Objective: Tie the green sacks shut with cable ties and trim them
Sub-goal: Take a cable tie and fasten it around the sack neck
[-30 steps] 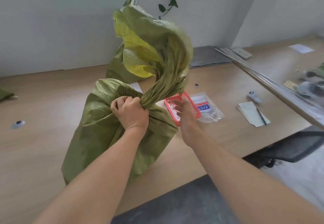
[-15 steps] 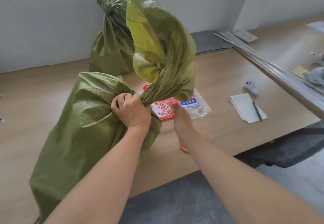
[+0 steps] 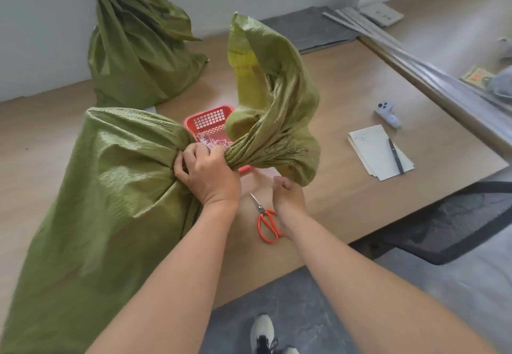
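Green sack (image 3: 110, 201) neck bunched inside fingers (image 3: 185, 159) of the left hand (image 3: 210, 176).

Subject, head view: two bare arms, footwear at the bottom edge.
Left forearm (image 3: 177, 276) and right forearm (image 3: 360, 270) are uncovered from the frame edge to the wrist. Left hand (image 3: 207, 176) and right hand (image 3: 288, 198) are bare as well. One shoe (image 3: 261, 327) shows low in frame: off-white rounded toe cap, black laced section behind it, lacing detail too blurred to read. Just beside it is the pale toe of a second shoe (image 3: 291, 350), cut off by the frame edge.
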Available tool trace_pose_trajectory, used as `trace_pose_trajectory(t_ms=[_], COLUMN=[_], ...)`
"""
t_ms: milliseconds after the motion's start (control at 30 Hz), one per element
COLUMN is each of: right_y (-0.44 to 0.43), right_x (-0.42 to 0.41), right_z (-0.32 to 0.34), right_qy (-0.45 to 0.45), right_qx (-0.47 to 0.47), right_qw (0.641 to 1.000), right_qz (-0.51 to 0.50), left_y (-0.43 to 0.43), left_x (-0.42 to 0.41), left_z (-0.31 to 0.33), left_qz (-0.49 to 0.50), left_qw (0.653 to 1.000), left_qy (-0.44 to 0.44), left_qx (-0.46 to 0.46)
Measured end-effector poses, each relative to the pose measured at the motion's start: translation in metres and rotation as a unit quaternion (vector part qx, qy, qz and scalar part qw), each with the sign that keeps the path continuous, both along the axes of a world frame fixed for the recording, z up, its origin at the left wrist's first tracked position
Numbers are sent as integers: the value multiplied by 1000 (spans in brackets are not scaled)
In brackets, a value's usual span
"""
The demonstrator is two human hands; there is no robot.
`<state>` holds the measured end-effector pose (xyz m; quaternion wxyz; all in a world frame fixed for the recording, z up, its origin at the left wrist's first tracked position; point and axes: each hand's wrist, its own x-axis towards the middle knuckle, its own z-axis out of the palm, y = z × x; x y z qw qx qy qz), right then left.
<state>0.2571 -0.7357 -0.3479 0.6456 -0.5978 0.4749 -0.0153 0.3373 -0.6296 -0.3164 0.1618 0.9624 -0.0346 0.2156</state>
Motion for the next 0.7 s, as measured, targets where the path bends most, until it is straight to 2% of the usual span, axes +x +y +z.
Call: trace_pose_trajectory(t_ms=[233,500,600,700], right_y=[-20,-64,-77,-87], right_x=[12,21,18,14], right_z=[-28,-49,-59,-68], right_qy=[35,26,34,53], right_qx=[-63,-89,-111,-121], right_qw=[996,993,991,984], right_qz=[50,67,65,122], left_y=[-22,-43,-38,-31], left_x=[-4,-6,-6,-7], left_z=[-8,-2,5,13], left_qz=[-16,40,60,83], left_qw=[999,998,997,993], left_qy=[-28,-19,-51,-80], left_qx=[-3,-36,-25,-23])
